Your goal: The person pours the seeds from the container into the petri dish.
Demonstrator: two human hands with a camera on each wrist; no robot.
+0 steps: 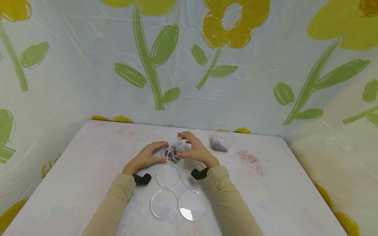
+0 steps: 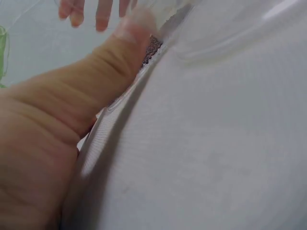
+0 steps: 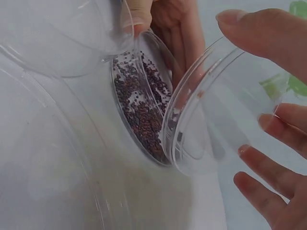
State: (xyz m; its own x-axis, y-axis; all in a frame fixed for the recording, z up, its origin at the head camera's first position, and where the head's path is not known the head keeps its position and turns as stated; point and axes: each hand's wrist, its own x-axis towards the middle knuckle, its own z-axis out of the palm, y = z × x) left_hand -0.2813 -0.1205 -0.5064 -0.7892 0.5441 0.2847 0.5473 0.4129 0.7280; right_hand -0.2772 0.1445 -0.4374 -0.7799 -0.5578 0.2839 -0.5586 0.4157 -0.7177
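Observation:
Small dark red-brown seeds (image 3: 136, 115) lie scattered in a clear, shallow petri dish (image 3: 114, 84). My left hand (image 1: 147, 155) grips this dish by its side, thumb on the near edge and fingers at the far edge. In the left wrist view the thumb (image 2: 96, 76) covers much of the dish. To the right, my right hand (image 1: 196, 149) holds a clear, round petri dish piece (image 3: 216, 110) on edge, between thumb and fingertips. Its lower rim overlaps the seed dish in the right wrist view, and no seeds show inside it.
Toward me, several clear petri dish pieces (image 1: 163, 203) lie flat in two rows, one partly under my right wrist. A clear container (image 1: 220, 142) with dark grey contents stands at the back right of the table (image 1: 88, 157). Flower-printed cloth (image 1: 189, 98) hangs behind.

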